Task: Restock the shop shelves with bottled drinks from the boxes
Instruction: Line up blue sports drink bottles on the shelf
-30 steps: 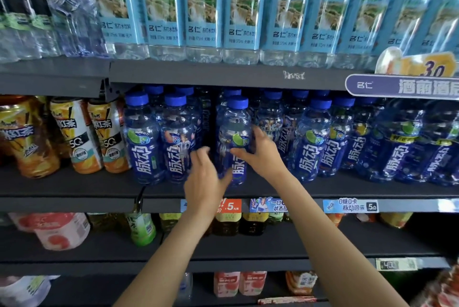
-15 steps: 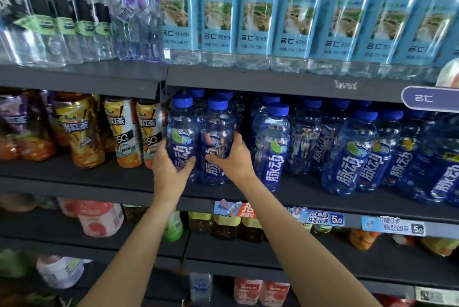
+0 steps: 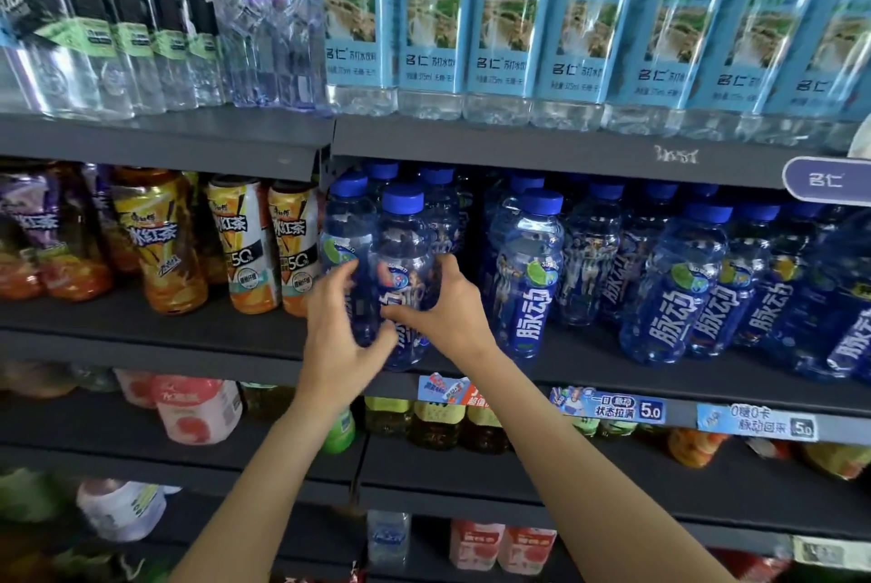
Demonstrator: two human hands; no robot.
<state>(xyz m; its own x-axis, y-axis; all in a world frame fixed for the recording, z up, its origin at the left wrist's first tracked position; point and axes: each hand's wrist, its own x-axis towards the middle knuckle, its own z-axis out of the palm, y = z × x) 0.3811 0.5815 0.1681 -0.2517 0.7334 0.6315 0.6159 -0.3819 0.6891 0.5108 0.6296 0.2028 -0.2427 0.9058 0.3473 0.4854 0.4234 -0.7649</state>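
Blue-capped blue drink bottles fill the right part of the middle shelf (image 3: 198,337). My left hand (image 3: 337,347) curls round the lower body of the leftmost blue bottle (image 3: 346,238) at the shelf's front. My right hand (image 3: 445,314) grips the neighbouring blue bottle (image 3: 405,252), thumb across its front and fingers behind it. Both bottles stand upright on the shelf, touching each other. To their right another blue bottle (image 3: 530,280) stands alone at the front, with a row of several more (image 3: 678,295) beyond it. No box is in view.
Orange iced-tea bottles (image 3: 165,243) stand just left of the blue ones. Light-blue-labelled water bottles (image 3: 433,31) line the top shelf, clear bottles (image 3: 141,31) to their left. Price tags (image 3: 608,407) run along the shelf edge. Lower shelves hold pink (image 3: 198,410) and dark drinks.
Both hands have moved left, from a bottle further along the row to the two leftmost blue bottles, and now grip one each. The view has shifted left with them.
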